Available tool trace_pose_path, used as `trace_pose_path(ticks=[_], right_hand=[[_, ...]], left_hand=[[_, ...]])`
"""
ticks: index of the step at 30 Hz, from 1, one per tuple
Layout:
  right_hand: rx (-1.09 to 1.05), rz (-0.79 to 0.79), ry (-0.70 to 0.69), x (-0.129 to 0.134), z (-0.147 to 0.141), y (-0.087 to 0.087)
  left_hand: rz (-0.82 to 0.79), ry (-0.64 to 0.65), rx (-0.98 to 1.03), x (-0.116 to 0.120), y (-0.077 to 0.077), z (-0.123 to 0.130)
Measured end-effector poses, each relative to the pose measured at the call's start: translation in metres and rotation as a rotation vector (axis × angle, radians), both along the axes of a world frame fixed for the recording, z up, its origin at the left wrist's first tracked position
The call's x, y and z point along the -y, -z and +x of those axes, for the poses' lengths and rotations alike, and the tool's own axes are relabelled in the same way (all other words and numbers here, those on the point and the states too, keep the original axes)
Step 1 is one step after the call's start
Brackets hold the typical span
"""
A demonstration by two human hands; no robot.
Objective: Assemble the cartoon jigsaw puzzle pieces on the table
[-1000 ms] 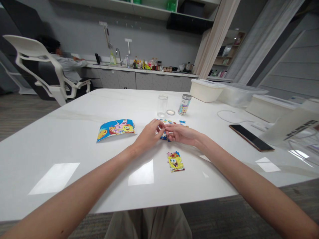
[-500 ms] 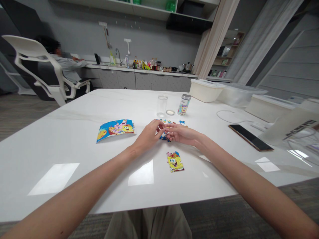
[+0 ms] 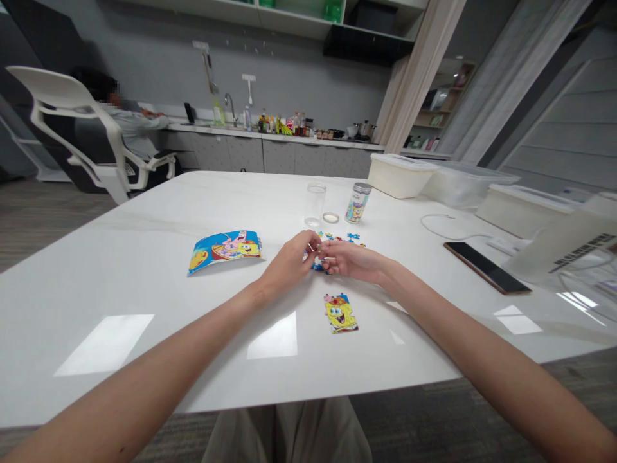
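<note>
My left hand point(image 3: 292, 258) and my right hand point(image 3: 355, 260) meet over a scatter of loose jigsaw pieces point(image 3: 353, 236), which they partly cover. Both hands have their fingers closed in a pinch. Thin pale edges of puzzle pieces show at the fingertips of each hand; their printed faces are hidden. Nearer to me lies a small joined section of puzzle point(image 3: 340, 314) with a yellow cartoon face. Left of my hands, a curled picture sheet point(image 3: 226, 253) shows pink and yellow cartoon figures on blue.
Beyond my hands stand a clear jar point(image 3: 315, 206), a round lid point(image 3: 330, 218) and a printed canister point(image 3: 357, 203). A phone point(image 3: 486, 267), a white cable point(image 3: 448, 230) and storage boxes point(image 3: 401, 177) occupy the right side. A person sits by the counter at far left.
My fingers have shifted slightly over the pieces, and pale edges now show between the fingertips. The joined section, sheet and jars stay in place; the view has moved a little.
</note>
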State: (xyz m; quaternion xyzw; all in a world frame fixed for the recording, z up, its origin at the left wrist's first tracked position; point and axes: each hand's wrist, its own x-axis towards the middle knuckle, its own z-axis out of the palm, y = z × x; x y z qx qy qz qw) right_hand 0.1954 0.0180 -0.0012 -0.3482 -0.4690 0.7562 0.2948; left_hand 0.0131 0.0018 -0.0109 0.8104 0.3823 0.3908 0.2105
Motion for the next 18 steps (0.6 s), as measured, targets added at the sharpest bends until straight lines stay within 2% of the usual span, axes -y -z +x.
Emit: trace_pose_path(ticks=[12,18], right_hand=[[-0.031,-0.021,-0.006,-0.0009,-0.0005,-0.0008],[-0.030,-0.005,0.038,-0.0006,0.0009,0.0020]], left_hand=[[-0.032,-0.004,0.008,0.0020,-0.0026,0.0008],[-0.016,-0.003,0.005,0.0005,-0.0010,0.0004]])
